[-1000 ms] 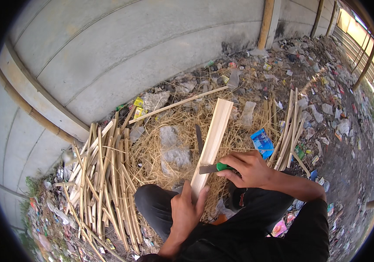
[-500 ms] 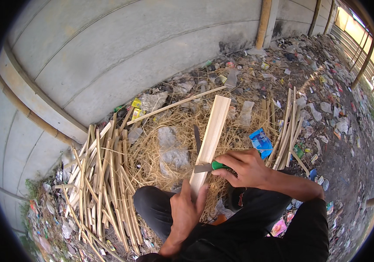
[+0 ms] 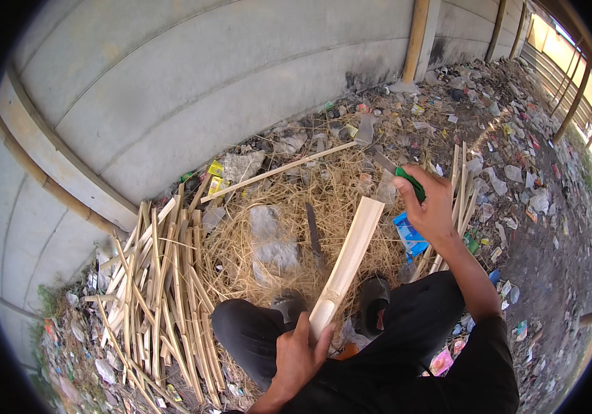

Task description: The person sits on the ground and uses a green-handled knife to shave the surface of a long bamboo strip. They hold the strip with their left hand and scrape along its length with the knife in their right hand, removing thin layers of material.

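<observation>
My left hand point(image 3: 297, 353) is closed round the lower end of a pale split bamboo slat point(image 3: 350, 259), which slants up and away from my lap. A node shows just above my fingers. Raised past the slat's far end, my right hand point(image 3: 428, 203) grips a knife point(image 3: 384, 162) by its green handle, the blade pointing up and left. The knife does not touch the slat. Between my feet and the grey block lies a second dark blade point(image 3: 313, 231), set among bamboo shavings point(image 3: 234, 238).
A heap of bamboo strips point(image 3: 165, 297) lies on my left, and a smaller bundle point(image 3: 463, 190) on my right. A plastic-wrapped grey block point(image 3: 272, 241) sits ahead. One long strip point(image 3: 278, 171) lies beyond it. Litter covers the ground up to the concrete wall point(image 3: 254, 76).
My right hand has lifted the knife off the slat and carried it up and to the right. The slat has dropped nearer my lap in my left hand, its node now showing.
</observation>
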The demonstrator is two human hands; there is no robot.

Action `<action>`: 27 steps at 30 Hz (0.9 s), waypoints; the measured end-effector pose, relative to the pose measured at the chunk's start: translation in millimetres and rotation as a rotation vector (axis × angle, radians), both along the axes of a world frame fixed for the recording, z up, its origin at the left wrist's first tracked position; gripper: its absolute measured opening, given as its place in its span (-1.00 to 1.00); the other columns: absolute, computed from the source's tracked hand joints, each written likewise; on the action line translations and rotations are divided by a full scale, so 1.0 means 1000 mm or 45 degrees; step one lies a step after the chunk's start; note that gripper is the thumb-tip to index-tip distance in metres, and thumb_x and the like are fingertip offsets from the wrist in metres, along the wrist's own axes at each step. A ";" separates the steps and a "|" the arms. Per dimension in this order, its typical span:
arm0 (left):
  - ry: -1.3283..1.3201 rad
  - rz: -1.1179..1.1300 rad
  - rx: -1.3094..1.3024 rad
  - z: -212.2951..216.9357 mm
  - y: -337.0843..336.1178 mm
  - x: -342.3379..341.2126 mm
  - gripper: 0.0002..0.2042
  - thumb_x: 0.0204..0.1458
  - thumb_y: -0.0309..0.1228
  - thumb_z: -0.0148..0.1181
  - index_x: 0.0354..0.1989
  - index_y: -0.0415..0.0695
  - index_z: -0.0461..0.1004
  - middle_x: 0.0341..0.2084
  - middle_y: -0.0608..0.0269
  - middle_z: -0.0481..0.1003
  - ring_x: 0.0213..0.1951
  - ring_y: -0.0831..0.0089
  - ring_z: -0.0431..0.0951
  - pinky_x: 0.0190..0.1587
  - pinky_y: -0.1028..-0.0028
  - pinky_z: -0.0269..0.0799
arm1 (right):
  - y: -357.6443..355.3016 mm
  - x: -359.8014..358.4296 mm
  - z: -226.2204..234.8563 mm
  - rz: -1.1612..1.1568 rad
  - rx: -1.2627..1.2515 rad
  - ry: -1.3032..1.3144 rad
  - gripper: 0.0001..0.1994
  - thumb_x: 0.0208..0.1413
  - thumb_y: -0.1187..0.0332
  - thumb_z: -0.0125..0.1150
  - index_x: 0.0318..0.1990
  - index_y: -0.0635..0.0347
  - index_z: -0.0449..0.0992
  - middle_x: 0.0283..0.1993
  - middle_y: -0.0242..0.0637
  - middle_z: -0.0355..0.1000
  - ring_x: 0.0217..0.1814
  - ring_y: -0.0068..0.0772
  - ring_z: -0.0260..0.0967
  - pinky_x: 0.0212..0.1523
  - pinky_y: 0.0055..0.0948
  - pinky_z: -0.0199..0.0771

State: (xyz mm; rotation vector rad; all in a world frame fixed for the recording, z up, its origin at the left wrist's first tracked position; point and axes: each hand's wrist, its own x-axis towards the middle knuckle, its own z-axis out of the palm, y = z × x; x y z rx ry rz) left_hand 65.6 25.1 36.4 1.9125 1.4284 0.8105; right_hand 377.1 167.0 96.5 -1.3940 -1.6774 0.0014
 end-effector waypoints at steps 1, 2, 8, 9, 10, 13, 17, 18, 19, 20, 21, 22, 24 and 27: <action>0.012 0.012 -0.019 -0.002 0.001 -0.001 -0.60 0.30 -0.19 0.38 -0.23 -0.32 0.40 -0.68 -0.21 0.51 -0.57 -0.22 0.61 -0.55 0.03 0.48 | -0.001 0.002 -0.002 -0.012 0.011 0.026 -0.71 0.37 0.21 0.39 -0.03 0.29 0.64 -0.40 -0.17 0.58 -0.55 -0.33 0.43 -0.48 -0.38 0.41; 0.025 0.026 -0.039 -0.002 0.005 -0.004 -0.60 0.30 -0.19 0.38 -0.24 -0.31 0.39 -0.68 -0.21 0.51 -0.57 -0.22 0.61 -0.55 0.03 0.49 | -0.003 0.003 -0.004 -0.022 0.021 0.052 -0.72 0.37 0.21 0.38 -0.04 0.29 0.64 -0.42 -0.16 0.57 -0.55 -0.35 0.41 -0.48 -0.39 0.39; -0.058 0.131 -0.079 -0.001 0.020 -0.007 -0.62 0.31 -0.21 0.38 -0.28 -0.28 0.39 -0.71 -0.16 0.48 -0.58 -0.20 0.60 -0.56 0.06 0.45 | -0.032 -0.036 -0.024 0.471 0.019 -0.073 -0.72 0.32 0.18 0.43 -0.08 0.23 0.61 -0.31 -0.22 0.62 -0.51 -0.26 0.56 -0.49 -0.31 0.53; -0.051 0.141 -0.065 0.002 0.022 -0.005 -0.62 0.30 -0.20 0.38 -0.28 -0.28 0.39 -0.71 -0.16 0.47 -0.59 -0.20 0.60 -0.56 0.06 0.45 | -0.038 -0.044 -0.028 0.584 -0.020 -0.165 -0.72 0.30 0.17 0.44 -0.09 0.19 0.61 -0.29 -0.25 0.63 -0.50 -0.25 0.58 -0.51 -0.31 0.55; -0.048 0.140 -0.049 0.004 0.025 -0.003 -0.62 0.30 -0.20 0.39 -0.28 -0.28 0.39 -0.71 -0.15 0.47 -0.59 -0.20 0.59 -0.56 0.07 0.44 | -0.044 -0.050 -0.031 0.625 -0.024 -0.208 -0.73 0.30 0.16 0.44 -0.09 0.17 0.61 -0.30 -0.27 0.62 -0.51 -0.27 0.58 -0.53 -0.32 0.54; -0.046 0.143 0.015 0.007 0.030 0.003 -0.61 0.30 -0.20 0.39 -0.29 -0.28 0.39 -0.72 -0.15 0.47 -0.61 -0.19 0.59 -0.57 0.07 0.43 | -0.052 -0.066 -0.034 0.714 -0.032 -0.287 -0.74 0.28 0.15 0.45 -0.09 0.12 0.61 -0.32 -0.33 0.61 -0.52 -0.33 0.57 -0.58 -0.36 0.51; -0.039 0.161 0.045 0.010 0.032 0.009 -0.61 0.29 -0.20 0.40 -0.28 -0.28 0.39 -0.71 -0.15 0.47 -0.61 -0.20 0.58 -0.57 0.06 0.43 | -0.055 -0.072 -0.027 0.701 -0.018 -0.275 -0.73 0.29 0.14 0.44 -0.08 0.10 0.61 -0.34 -0.37 0.60 -0.52 -0.35 0.57 -0.59 -0.37 0.52; -0.035 0.162 0.062 0.011 0.033 0.010 -0.61 0.29 -0.20 0.40 -0.28 -0.28 0.38 -0.72 -0.15 0.47 -0.61 -0.20 0.58 -0.57 0.06 0.44 | -0.055 -0.073 -0.027 0.693 -0.009 -0.265 -0.73 0.29 0.14 0.45 -0.07 0.10 0.61 -0.35 -0.37 0.60 -0.52 -0.35 0.58 -0.58 -0.37 0.52; -0.031 0.164 0.079 0.012 0.033 0.011 -0.61 0.29 -0.20 0.39 -0.27 -0.28 0.38 -0.72 -0.15 0.47 -0.60 -0.20 0.58 -0.57 0.05 0.44 | -0.055 -0.074 -0.027 0.686 0.000 -0.255 -0.74 0.29 0.14 0.45 -0.07 0.10 0.61 -0.35 -0.37 0.60 -0.52 -0.35 0.58 -0.58 -0.37 0.52; -0.027 0.165 0.096 0.012 0.033 0.012 -0.61 0.29 -0.20 0.39 -0.27 -0.28 0.38 -0.72 -0.15 0.47 -0.60 -0.20 0.58 -0.57 0.05 0.44 | -0.054 -0.074 -0.026 0.681 -0.003 -0.260 -0.74 0.29 0.14 0.45 -0.08 0.09 0.61 -0.35 -0.37 0.60 -0.52 -0.35 0.58 -0.58 -0.37 0.52; -0.011 0.166 0.096 0.012 0.033 0.012 -0.62 0.29 -0.21 0.39 -0.27 -0.28 0.38 -0.71 -0.15 0.48 -0.60 -0.21 0.59 -0.56 0.04 0.45 | -0.054 -0.074 -0.026 0.673 -0.006 -0.265 -0.74 0.28 0.14 0.45 -0.08 0.09 0.62 -0.35 -0.37 0.61 -0.51 -0.35 0.58 -0.58 -0.37 0.52; 0.004 0.166 0.097 0.012 0.033 0.012 -0.62 0.30 -0.21 0.39 -0.26 -0.28 0.38 -0.71 -0.16 0.48 -0.59 -0.21 0.59 -0.56 0.03 0.45 | -0.054 -0.074 -0.026 0.665 -0.009 -0.271 -0.74 0.28 0.14 0.46 -0.08 0.08 0.62 -0.35 -0.37 0.61 -0.51 -0.35 0.59 -0.58 -0.38 0.52; 0.019 0.165 0.096 0.013 0.033 0.012 -0.62 0.30 -0.21 0.39 -0.26 -0.28 0.38 -0.70 -0.17 0.49 -0.58 -0.22 0.60 -0.55 0.02 0.46 | -0.053 -0.071 -0.027 0.616 -0.005 -0.264 -0.74 0.30 0.15 0.44 -0.08 0.11 0.63 -0.34 -0.34 0.61 -0.50 -0.31 0.59 -0.54 -0.36 0.55; 0.025 0.154 0.066 0.011 0.030 0.011 -0.61 0.30 -0.19 0.38 -0.27 -0.28 0.38 -0.69 -0.18 0.51 -0.57 -0.23 0.61 -0.54 0.02 0.48 | -0.035 -0.059 -0.033 0.463 0.086 -0.141 -0.74 0.33 0.17 0.41 -0.07 0.17 0.63 -0.32 -0.28 0.63 -0.49 -0.25 0.60 -0.48 -0.32 0.57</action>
